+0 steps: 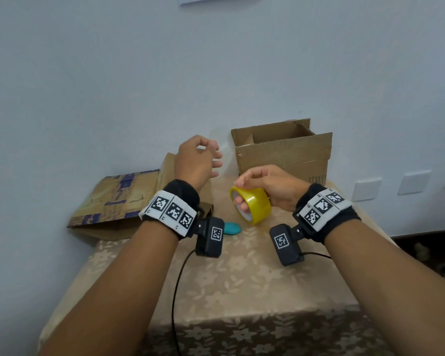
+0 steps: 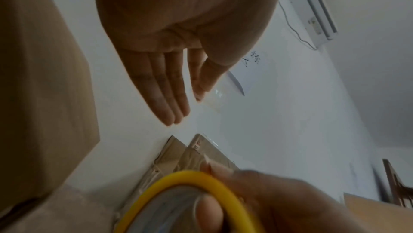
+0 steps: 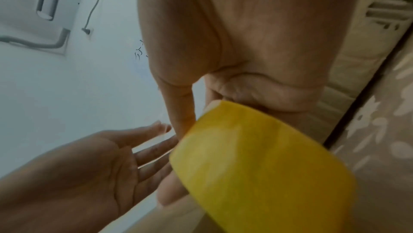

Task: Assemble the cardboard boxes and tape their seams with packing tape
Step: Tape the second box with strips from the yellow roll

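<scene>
My right hand [image 1: 243, 192] grips a yellow roll of packing tape [image 1: 254, 205] above the table, with fingers through its core. A clear strip of tape [image 1: 226, 152] runs up from the roll to my left hand [image 1: 212, 148], which pinches its end between thumb and forefinger; the other fingers are straight. The left wrist view shows that pinch on the shiny strip [image 2: 218, 93]. An open cardboard box [image 1: 280, 152] stands at the back right, flaps up. A flattened box [image 1: 118, 201] with blue print lies at the back left.
The table [image 1: 242, 278] wears a beige flowered cloth and stands against a white wall. A small teal object [image 1: 232, 228] lies between my wrists. A black cable hangs over the front edge. Wall sockets [image 1: 366, 188] sit to the right.
</scene>
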The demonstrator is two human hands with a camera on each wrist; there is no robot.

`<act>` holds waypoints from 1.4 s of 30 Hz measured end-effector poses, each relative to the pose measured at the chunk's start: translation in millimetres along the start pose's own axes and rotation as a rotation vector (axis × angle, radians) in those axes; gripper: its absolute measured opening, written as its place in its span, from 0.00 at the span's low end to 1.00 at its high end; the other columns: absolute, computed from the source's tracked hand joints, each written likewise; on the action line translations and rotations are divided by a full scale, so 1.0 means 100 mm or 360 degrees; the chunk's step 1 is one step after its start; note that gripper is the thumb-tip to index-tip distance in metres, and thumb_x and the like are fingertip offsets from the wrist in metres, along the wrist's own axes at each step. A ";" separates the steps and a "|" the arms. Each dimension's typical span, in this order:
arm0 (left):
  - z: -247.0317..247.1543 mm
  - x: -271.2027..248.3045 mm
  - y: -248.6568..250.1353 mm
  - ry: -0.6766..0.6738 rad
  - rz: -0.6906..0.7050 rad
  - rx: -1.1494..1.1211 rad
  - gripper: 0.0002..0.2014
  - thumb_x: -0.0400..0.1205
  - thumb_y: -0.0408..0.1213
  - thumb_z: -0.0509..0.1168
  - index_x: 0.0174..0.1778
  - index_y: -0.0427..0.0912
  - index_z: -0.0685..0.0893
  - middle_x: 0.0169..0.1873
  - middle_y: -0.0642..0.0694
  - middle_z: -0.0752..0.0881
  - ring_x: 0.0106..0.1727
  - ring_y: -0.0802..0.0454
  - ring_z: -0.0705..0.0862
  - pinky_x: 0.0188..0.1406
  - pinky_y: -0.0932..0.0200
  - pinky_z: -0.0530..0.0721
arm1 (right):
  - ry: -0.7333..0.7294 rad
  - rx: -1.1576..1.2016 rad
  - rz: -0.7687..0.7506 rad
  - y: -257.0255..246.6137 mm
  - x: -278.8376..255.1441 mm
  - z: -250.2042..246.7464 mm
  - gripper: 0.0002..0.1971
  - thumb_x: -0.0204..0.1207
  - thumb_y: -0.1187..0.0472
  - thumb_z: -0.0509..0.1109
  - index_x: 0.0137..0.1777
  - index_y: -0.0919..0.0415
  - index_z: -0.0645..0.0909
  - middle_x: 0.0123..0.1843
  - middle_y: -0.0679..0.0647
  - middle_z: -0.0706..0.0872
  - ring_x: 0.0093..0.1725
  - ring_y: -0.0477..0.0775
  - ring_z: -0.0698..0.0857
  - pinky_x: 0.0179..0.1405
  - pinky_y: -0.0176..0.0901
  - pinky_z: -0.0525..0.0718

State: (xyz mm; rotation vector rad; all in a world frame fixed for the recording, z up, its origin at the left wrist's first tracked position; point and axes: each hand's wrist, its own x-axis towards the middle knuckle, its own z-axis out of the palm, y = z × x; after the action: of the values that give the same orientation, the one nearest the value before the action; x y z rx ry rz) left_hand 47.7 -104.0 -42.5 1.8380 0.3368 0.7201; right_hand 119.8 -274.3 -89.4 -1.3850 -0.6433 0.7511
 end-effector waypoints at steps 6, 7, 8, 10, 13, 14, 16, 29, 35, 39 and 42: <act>0.10 0.02 -0.08 -0.0270 0.0132 0.0373 0.39 0.77 0.47 0.74 0.85 0.60 0.69 0.46 0.50 0.90 0.55 0.53 0.88 0.65 0.43 0.87 | 0.0035 0.0129 -0.0141 -0.12 0.02 0.02 0.09 0.82 0.69 0.74 0.60 0.66 0.83 0.49 0.71 0.89 0.41 0.65 0.90 0.49 0.61 0.89; 0.11 0.02 -0.09 -0.0292 0.0132 0.0374 0.44 0.74 0.48 0.76 0.87 0.60 0.65 0.47 0.49 0.91 0.54 0.54 0.89 0.64 0.45 0.87 | 0.0022 0.0108 -0.0144 -0.13 0.02 0.02 0.11 0.81 0.70 0.74 0.62 0.65 0.82 0.52 0.70 0.90 0.43 0.65 0.91 0.50 0.62 0.90; 0.12 0.01 -0.09 -0.0296 0.0139 0.0374 0.47 0.73 0.47 0.78 0.88 0.59 0.63 0.47 0.50 0.92 0.52 0.56 0.90 0.62 0.49 0.88 | 0.0008 0.0086 -0.0146 -0.14 0.02 0.02 0.14 0.80 0.72 0.74 0.65 0.64 0.82 0.54 0.69 0.91 0.46 0.65 0.92 0.52 0.63 0.91; 0.12 -0.01 -0.10 -0.0255 0.0187 0.0391 0.48 0.74 0.42 0.81 0.88 0.57 0.63 0.41 0.52 0.93 0.48 0.61 0.91 0.53 0.66 0.83 | -0.0009 0.0056 -0.0160 -0.15 0.02 0.03 0.19 0.79 0.75 0.74 0.68 0.62 0.80 0.56 0.68 0.92 0.49 0.65 0.93 0.57 0.65 0.91; 0.12 -0.01 -0.10 -0.0126 0.0255 0.0510 0.46 0.72 0.43 0.82 0.86 0.56 0.68 0.42 0.53 0.94 0.50 0.63 0.90 0.45 0.79 0.72 | -0.0010 -0.0004 -0.0181 -0.14 0.01 0.04 0.22 0.77 0.78 0.74 0.68 0.60 0.79 0.56 0.66 0.93 0.50 0.65 0.93 0.62 0.67 0.89; 0.12 0.00 -0.11 -0.0088 0.0260 0.0557 0.45 0.71 0.45 0.83 0.85 0.56 0.70 0.47 0.51 0.94 0.54 0.60 0.90 0.50 0.76 0.76 | -0.0011 -0.0025 -0.0180 -0.15 0.01 0.05 0.22 0.77 0.78 0.74 0.67 0.60 0.79 0.56 0.65 0.93 0.50 0.64 0.93 0.62 0.67 0.89; 0.12 0.00 -0.12 -0.0028 0.0269 0.0611 0.45 0.69 0.47 0.82 0.83 0.56 0.73 0.59 0.48 0.93 0.63 0.53 0.89 0.64 0.60 0.83 | -0.0018 -0.0051 -0.0172 -0.14 0.01 0.06 0.21 0.76 0.78 0.74 0.65 0.60 0.79 0.56 0.65 0.93 0.51 0.64 0.93 0.62 0.67 0.89; 0.22 -0.15 -0.10 0.0174 0.0637 0.1382 0.27 0.84 0.40 0.70 0.80 0.57 0.77 0.49 0.42 0.92 0.53 0.40 0.88 0.45 0.50 0.84 | 0.0080 -0.0097 -0.0083 -0.04 0.11 0.13 0.19 0.77 0.79 0.73 0.60 0.58 0.77 0.54 0.62 0.92 0.54 0.66 0.93 0.64 0.67 0.88; 0.25 -0.18 -0.12 0.0095 0.0797 0.1585 0.29 0.85 0.38 0.67 0.83 0.59 0.72 0.44 0.47 0.92 0.46 0.42 0.89 0.39 0.52 0.82 | 0.0149 -0.0156 -0.0053 -0.05 0.10 0.13 0.23 0.78 0.77 0.73 0.72 0.65 0.77 0.48 0.56 0.93 0.46 0.56 0.95 0.45 0.50 0.93; 0.24 -0.18 -0.11 0.0051 0.0764 0.1299 0.28 0.84 0.41 0.70 0.82 0.58 0.74 0.41 0.53 0.92 0.44 0.50 0.90 0.45 0.50 0.90 | 0.0142 -0.0188 -0.0070 -0.06 0.10 0.09 0.22 0.77 0.76 0.74 0.69 0.63 0.80 0.54 0.61 0.93 0.53 0.61 0.94 0.61 0.63 0.90; 0.24 -0.17 -0.13 0.0060 0.0605 0.0983 0.32 0.79 0.38 0.73 0.80 0.57 0.75 0.35 0.58 0.89 0.40 0.58 0.88 0.46 0.50 0.92 | 0.0130 -0.0200 -0.0083 -0.06 0.10 0.09 0.22 0.78 0.75 0.75 0.70 0.64 0.79 0.53 0.59 0.93 0.53 0.60 0.94 0.65 0.66 0.88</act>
State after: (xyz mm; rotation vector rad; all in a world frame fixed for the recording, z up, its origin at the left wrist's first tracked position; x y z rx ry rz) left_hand 51.1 -126.2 -65.2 2.5173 0.2501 0.9855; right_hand 120.0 -260.8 -82.5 -1.5001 -0.6692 0.6179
